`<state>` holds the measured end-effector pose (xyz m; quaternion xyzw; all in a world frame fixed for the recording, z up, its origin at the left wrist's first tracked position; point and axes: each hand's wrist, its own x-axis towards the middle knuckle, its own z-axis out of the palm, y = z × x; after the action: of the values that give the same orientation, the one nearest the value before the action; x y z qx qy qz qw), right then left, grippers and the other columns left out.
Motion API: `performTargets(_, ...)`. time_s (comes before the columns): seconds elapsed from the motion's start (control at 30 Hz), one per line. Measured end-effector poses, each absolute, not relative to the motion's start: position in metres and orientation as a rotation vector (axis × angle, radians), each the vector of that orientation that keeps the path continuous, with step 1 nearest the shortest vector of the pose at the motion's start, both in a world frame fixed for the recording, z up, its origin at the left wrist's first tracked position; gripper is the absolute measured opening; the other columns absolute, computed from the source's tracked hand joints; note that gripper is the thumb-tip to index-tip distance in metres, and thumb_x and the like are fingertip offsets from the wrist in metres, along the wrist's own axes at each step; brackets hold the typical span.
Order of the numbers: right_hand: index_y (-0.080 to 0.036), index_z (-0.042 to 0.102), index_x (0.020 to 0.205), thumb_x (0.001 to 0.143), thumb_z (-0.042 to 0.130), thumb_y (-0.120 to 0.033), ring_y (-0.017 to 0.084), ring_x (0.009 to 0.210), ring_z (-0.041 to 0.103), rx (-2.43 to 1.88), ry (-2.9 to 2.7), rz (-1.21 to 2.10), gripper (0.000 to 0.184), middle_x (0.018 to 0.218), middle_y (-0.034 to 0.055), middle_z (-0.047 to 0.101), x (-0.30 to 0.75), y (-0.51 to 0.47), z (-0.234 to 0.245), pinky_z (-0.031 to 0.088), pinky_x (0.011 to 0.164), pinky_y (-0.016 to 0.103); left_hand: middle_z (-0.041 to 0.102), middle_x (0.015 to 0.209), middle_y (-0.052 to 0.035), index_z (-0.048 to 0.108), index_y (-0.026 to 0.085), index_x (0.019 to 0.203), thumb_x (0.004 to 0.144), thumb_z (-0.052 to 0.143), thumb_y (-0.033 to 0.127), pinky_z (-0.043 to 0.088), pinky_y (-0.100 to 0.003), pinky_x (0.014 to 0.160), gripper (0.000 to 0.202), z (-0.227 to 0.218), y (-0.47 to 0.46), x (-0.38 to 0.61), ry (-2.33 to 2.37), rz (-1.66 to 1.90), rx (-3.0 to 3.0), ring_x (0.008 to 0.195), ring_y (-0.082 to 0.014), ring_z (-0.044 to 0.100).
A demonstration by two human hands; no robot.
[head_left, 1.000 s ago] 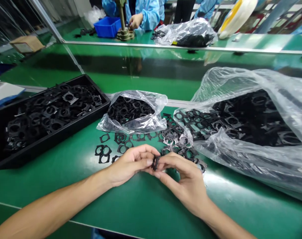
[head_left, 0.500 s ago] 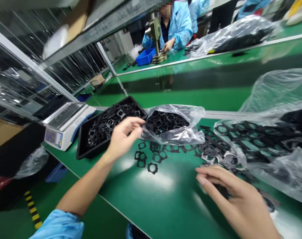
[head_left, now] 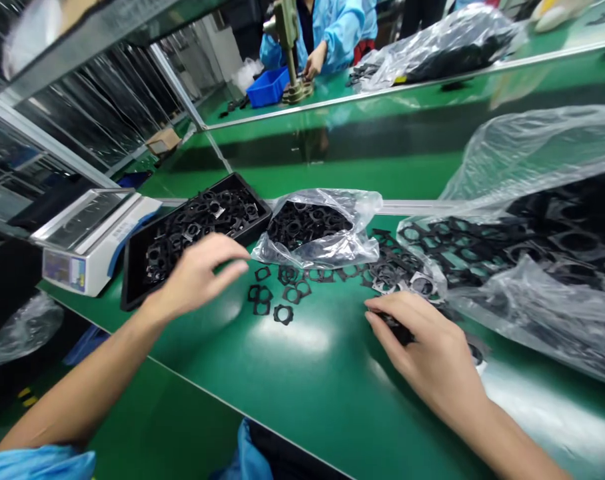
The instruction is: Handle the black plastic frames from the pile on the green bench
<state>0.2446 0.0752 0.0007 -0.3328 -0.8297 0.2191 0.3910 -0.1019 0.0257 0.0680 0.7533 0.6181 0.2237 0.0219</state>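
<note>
My left hand (head_left: 202, 273) hovers over the near right side of a black tray (head_left: 132, 280) heaped with flat black ring-shaped parts (head_left: 202, 223). Its thumb is apart from the fingers and nothing is held. My right hand (head_left: 427, 347) is low over the green table, beside a loose pile of the same parts (head_left: 392, 267). Its thumb and fingertips are brought close together in a pinch. Something dark shows inside the curl of that hand, but I cannot make out whether it is held. Several single parts (head_left: 283, 314) lie flat between the hands.
An open clear bag (head_left: 367, 233) of black parts lies beside the tray. A larger bag (head_left: 527, 140) spills parts at the right. A white scale (head_left: 90, 240) stands left. Across the divider, a co-worker's hand (head_left: 315, 61) is at a press (head_left: 288, 47), near a blue bin (head_left: 267, 88).
My left hand has drawn back leftward from the open bag's edge toward the tray. The right hand's fingertips have come closer together. The whole view has shifted.
</note>
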Motion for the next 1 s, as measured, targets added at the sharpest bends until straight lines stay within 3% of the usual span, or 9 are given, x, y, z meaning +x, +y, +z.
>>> performTargets(0.1, -0.022, 0.069, 0.099, 0.097, 0.055, -0.017, 0.026, 0.085, 0.068, -0.865, -2.18, 0.446, 0.015, 0.091, 0.0081, 0.073, 0.246, 0.077, -0.002, 0.055, 0.079, 0.04, 0.071, 0.113, -0.0078, 0.066, 0.024, 0.119, 0.094, 0.067, 0.032, 0.05, -0.038, 0.089, 0.026, 0.044, 0.005, -0.06, 1.515, 0.257, 2.407, 0.102, -0.0259, 0.065)
performTargets(0.2, -0.019, 0.07, 0.097, 0.095, 0.056, -0.013, 0.028, 0.092, 0.065, -0.887, -2.298, 0.376, 0.015, 0.094, 0.0104, 0.072, 0.247, 0.079, -0.004, 0.055, 0.079, 0.041, 0.07, 0.109, -0.009, 0.065, 0.021, 0.112, 0.095, 0.066, 0.029, 0.049, -0.039, 0.086, 0.019, 0.027, 0.0, -0.045, 1.542, 0.171, 2.363, 0.098, -0.0265, 0.065)
performTargets(0.37, -0.018, 0.071, 0.094, 0.091, 0.061, -0.011, 0.03, 0.097, 0.062, -0.893, -2.471, 0.325, 0.012, 0.1, 0.0119, 0.071, 0.251, 0.079, -0.007, 0.054, 0.082, 0.045, 0.069, 0.101, -0.0055, 0.064, 0.022, 0.101, 0.092, 0.07, 0.03, 0.049, -0.035, 0.083, 0.014, 0.028, 0.002, -0.054, 1.541, 0.275, 2.265, 0.09, -0.023, 0.063)
performTargets(0.57, -0.018, 0.07, 0.097, 0.096, 0.057, -0.013, 0.032, 0.106, 0.06, -0.878, -2.491, 0.235, 0.014, 0.105, 0.0124, 0.071, 0.243, 0.076, 0.004, 0.053, 0.087, 0.046, 0.068, 0.1, -0.0049, 0.061, 0.022, 0.1, 0.093, 0.066, 0.029, 0.051, -0.032, 0.079, 0.01, 0.035, -0.004, -0.061, 1.642, 0.433, 2.15, 0.089, -0.0216, 0.064)
performTargets(0.77, -0.015, 0.066, 0.118, 0.092, 0.06, -0.005, 0.028, 0.092, 0.061, -0.863, -2.787, 0.07, 0.029, 0.105, 0.013, 0.069, 0.191, 0.082, 0.023, 0.049, 0.076, 0.038, 0.07, 0.097, -0.0048, 0.064, 0.021, 0.101, 0.092, 0.066, 0.028, 0.052, -0.032, 0.081, 0.012, 0.027, -0.01, -0.044, 1.667, 0.719, 2.03, 0.089, -0.0208, 0.066)
performTargets(0.9, -0.015, 0.069, 0.103, 0.093, 0.061, -0.008, 0.027, 0.088, 0.06, -0.926, -2.848, 0.042, 0.014, 0.095, 0.012, 0.067, 0.173, 0.087, 0.024, 0.047, 0.073, 0.036, 0.071, 0.102, -0.0067, 0.064, 0.02, 0.105, 0.092, 0.066, 0.024, 0.053, -0.035, 0.086, 0.013, 0.01, -0.014, -0.021, 1.542, 0.804, 2.011, 0.094, -0.022, 0.066)
performTargets(1.0, -0.017, 0.068, 0.091, 0.096, 0.058, -0.01, 0.024, 0.084, 0.059, -0.911, -2.885, 0.047, 0.013, 0.092, 0.0095, 0.065, 0.184, 0.082, 0.023, 0.047, 0.072, 0.034, 0.071, 0.108, -0.0095, 0.065, 0.021, 0.105, 0.092, 0.066, 0.023, 0.051, -0.04, 0.093, 0.014, 0.0, -0.014, -0.016, 1.398, 0.773, 2.094, 0.103, -0.0252, 0.064)
